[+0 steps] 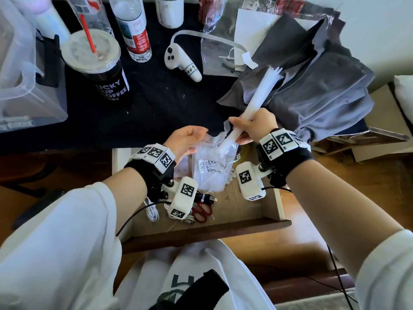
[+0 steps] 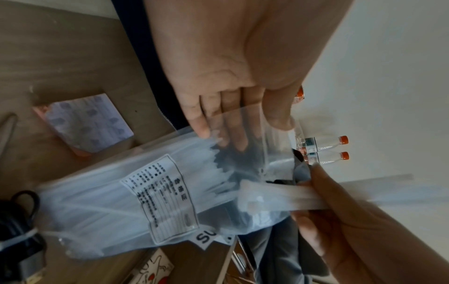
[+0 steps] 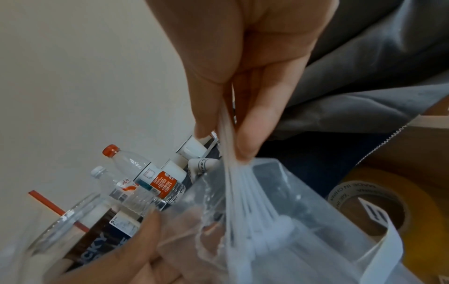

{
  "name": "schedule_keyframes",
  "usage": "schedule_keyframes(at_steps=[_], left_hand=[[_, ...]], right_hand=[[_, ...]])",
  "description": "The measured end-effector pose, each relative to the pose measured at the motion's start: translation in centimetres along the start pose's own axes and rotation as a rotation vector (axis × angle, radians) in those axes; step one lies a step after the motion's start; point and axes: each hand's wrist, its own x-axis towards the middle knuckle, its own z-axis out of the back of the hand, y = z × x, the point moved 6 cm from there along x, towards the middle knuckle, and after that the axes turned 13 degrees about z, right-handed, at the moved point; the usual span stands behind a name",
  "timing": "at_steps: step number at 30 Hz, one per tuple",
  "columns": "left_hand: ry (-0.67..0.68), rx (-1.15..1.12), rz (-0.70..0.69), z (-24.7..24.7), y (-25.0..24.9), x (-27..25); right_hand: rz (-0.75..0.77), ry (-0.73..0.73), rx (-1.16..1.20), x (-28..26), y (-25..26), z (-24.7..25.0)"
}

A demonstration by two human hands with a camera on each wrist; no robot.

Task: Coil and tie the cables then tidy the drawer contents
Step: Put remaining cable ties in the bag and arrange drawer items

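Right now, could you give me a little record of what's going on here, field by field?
Left hand: holds open the mouth of the clear plastic bag
Right hand: grips a bundle of white cable ties, lower end inside the bag's mouth
Bag position: held above the open drawer
In the drawer: red scissors, a tied black cable, a white cable
On the desk: coffee cup, water bottle, white controller, grey cloth
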Motion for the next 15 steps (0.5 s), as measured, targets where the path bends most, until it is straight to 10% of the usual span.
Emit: schedule_keyframes(at_steps=[15], left_hand=[[-0.319,0.073,0.306,-0.9,2.7,0.1]], right_hand=[[-0.048,0.021,0.068,-1.1,-0.6,-0.6]])
